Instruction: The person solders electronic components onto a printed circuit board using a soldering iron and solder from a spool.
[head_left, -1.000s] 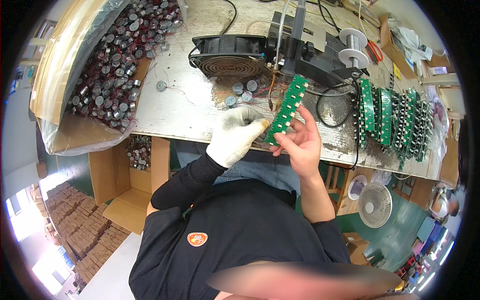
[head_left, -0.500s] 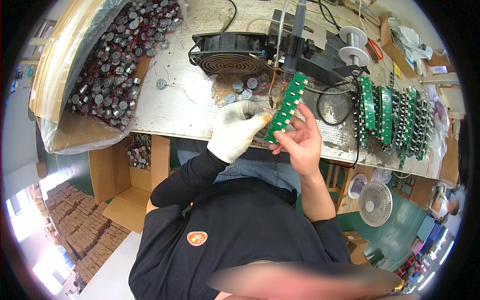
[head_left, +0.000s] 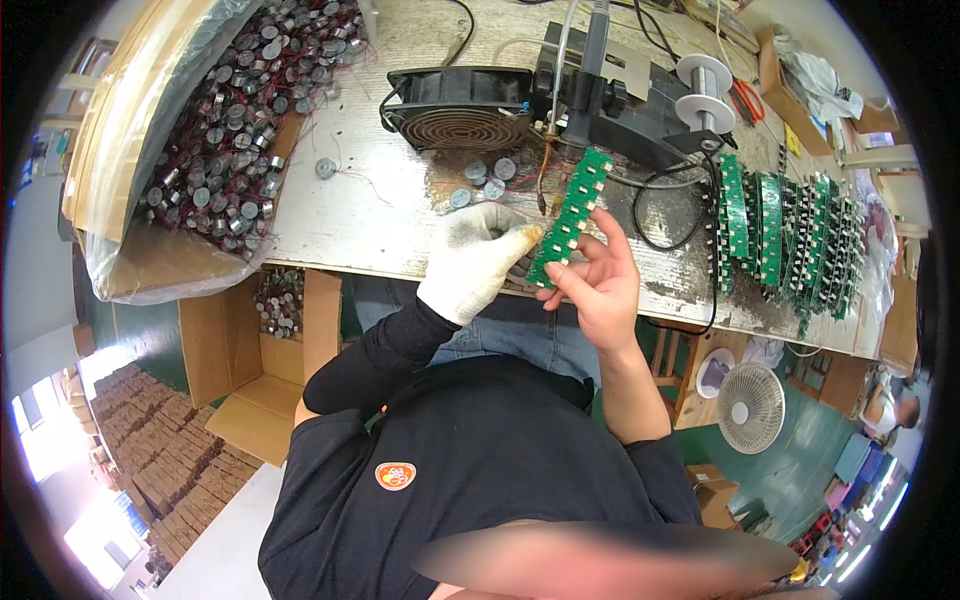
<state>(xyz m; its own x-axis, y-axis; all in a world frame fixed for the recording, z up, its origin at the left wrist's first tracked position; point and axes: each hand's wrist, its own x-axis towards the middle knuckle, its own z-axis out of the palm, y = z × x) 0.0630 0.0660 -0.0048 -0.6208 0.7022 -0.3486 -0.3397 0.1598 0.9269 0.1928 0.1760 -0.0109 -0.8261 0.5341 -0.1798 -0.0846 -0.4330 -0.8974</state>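
Nearest to me, I am holding the green circuit board [head_left: 569,222] in the bare right hand [head_left: 605,285], its grip pinching the near end between thumb and fingers, over the front part of the worktop [head_left: 330,225]. The gloved left hand [head_left: 472,258] is coming up against the board's left side, thumb and forefinger pressing together; I am not managing to tell whether anything thin is lying between them. I am judging that the step in hand is positioning the board, and that the next move is calling for a still right hand and a fine touch from the left. The board is looking long and narrow, leaning rightward at its far end, with pale blocks lining its right edge. Just beyond, a bent brown tip [head_left: 544,185] is hanging beside it, contact being unclear. Farther off, round metal motors [head_left: 494,188] are lying before a black fan [head_left: 460,112]
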